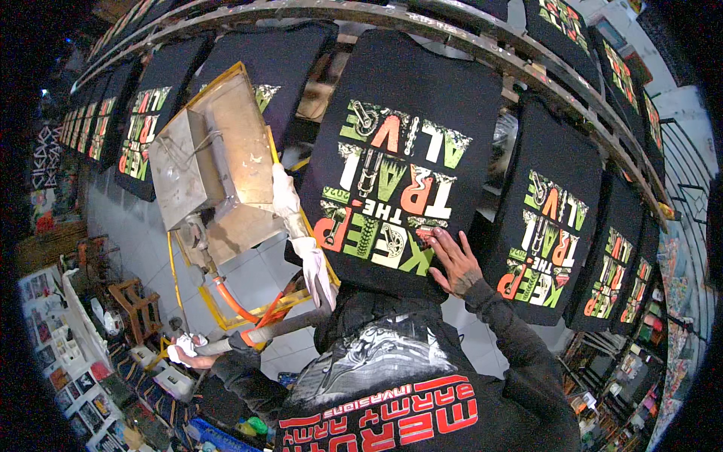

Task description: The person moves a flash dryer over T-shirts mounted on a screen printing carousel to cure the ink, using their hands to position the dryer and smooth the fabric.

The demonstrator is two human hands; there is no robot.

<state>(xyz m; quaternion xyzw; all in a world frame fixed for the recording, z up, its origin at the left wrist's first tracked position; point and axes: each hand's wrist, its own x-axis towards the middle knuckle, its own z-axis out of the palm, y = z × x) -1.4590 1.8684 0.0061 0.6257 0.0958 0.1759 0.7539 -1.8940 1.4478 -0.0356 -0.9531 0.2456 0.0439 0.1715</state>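
Note:
My right hand [453, 262] lies with fingers apart on the lower part of a black T-shirt [410, 79] printed in green, orange and white, stretched flat on a board. At the lower left, my left hand [194, 355] is closed on the white-wrapped end of a grey handle [294, 324]. It belongs to a metal heating unit [181, 169] with a box, a broad plate, a yellow tubular frame and an orange hose, left of the shirt. Whitish cloths [312, 267] are draped along the frame's right edge, beside the shirt.
More printed black shirts [550, 143] line both sides along a curved metal rail [452, 41]. Behind the unit are a tiled floor [120, 233] and a wooden stand [134, 309]. Shelves with small items [75, 377] run along the left, and cluttered racks [648, 339] stand at the right.

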